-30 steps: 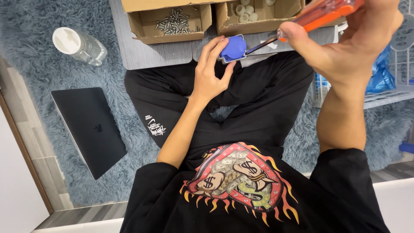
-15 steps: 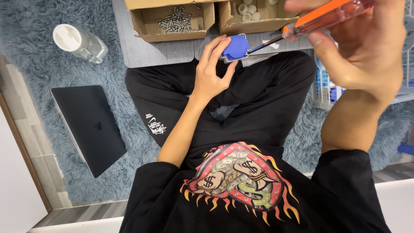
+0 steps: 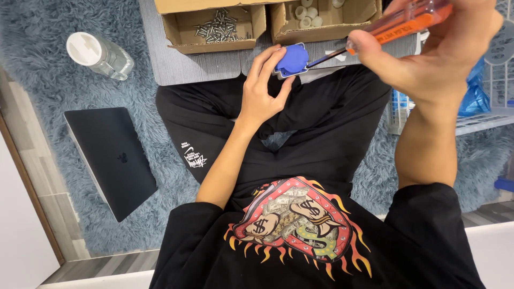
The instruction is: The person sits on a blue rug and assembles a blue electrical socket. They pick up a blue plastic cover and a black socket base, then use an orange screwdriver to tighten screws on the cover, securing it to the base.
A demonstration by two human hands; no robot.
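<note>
While left hand (image 3: 262, 96) pinches blue part (image 3: 293, 60), right hand (image 3: 433, 53) holds screwdriver (image 3: 385, 29).

One camera only, riding on the seated person's head and tipped steeply down over the chest and lap. The black printed T-shirt (image 3: 300, 235) fills the lower frame, very close. Both raised hands sit near the lens, the right hand (image 3: 428, 48) cut off by the top edge. Farther out, the shaggy blue-grey rug (image 3: 64, 85) and brown cardboard boxes (image 3: 214, 27) line the top.
</note>
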